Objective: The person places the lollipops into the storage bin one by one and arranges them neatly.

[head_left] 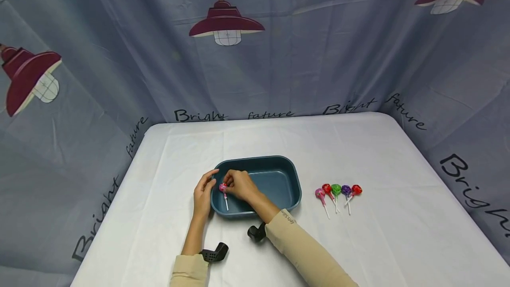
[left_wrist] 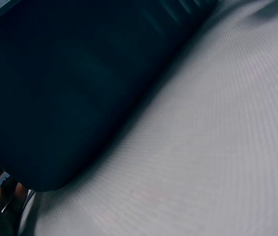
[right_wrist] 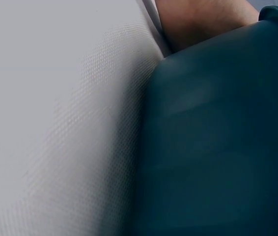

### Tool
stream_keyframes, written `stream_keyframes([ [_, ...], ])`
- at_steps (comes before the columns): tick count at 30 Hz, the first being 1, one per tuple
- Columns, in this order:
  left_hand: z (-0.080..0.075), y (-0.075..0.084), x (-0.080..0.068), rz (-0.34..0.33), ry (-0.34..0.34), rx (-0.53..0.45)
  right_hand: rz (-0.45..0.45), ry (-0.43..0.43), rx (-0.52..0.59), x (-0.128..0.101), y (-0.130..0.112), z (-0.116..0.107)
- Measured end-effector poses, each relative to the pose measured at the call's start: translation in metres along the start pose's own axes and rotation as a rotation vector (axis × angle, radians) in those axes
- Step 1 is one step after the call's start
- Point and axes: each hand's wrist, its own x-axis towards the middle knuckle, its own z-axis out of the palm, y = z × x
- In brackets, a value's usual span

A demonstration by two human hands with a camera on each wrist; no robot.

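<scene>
A red-and-pink lollipop point(head_left: 223, 187) is pinched by the right hand point(head_left: 241, 186) between thumb and fingers, over the left end of the teal tray point(head_left: 255, 158); its stick is pointed to the near side. Whether the tray floor is touched by it cannot be told. The left hand point(head_left: 204, 191) is placed at the left rim with its fingers loosely extended — probably so that the tray is kept steady. To the right of the tray, on the white tablecloth point(head_left: 398, 234), five lollipops point(head_left: 336, 190) are laid close together, sticks toward the near side — perhaps so that each can be easily reached. Two sticks are crossed there.
</scene>
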Motion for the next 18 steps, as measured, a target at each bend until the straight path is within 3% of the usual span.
stream_keyframes([
  [5,0.0,0.002,0.001,-0.01,-0.01,-0.012,0.0,0.031,0.052,-0.001,0.0,-0.003],
  [13,0.0,0.002,-0.001,-0.03,0.002,-0.003,0.016,0.126,0.283,-0.008,0.001,-0.016],
  [18,0.001,0.002,-0.001,-0.048,0.011,0.021,0.049,0.116,0.408,-0.016,0.002,-0.032],
])
